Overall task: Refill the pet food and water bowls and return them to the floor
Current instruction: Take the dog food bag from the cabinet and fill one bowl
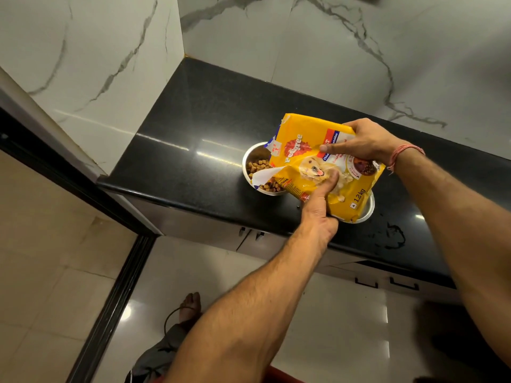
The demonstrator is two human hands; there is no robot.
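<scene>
Bag (pixel 312 153), one, yellow, tilted mouth-down over steel bowl (pixel 250 172) on black counter (pixel 193 128). Right hand (pixel 367 142) grips bag's upper end, fingers curled over edge, thumb on front. Left hand (pixel 318 214) holds lower side, thumb pressed on front. Kibble (pixel 258 165) heaped beyond fingertips. Second bowl (pixel 366 210) mostly hidden under bag; two bowls counted. Risk: steeper tilt could overfill, scattering kibble onto counter.
</scene>
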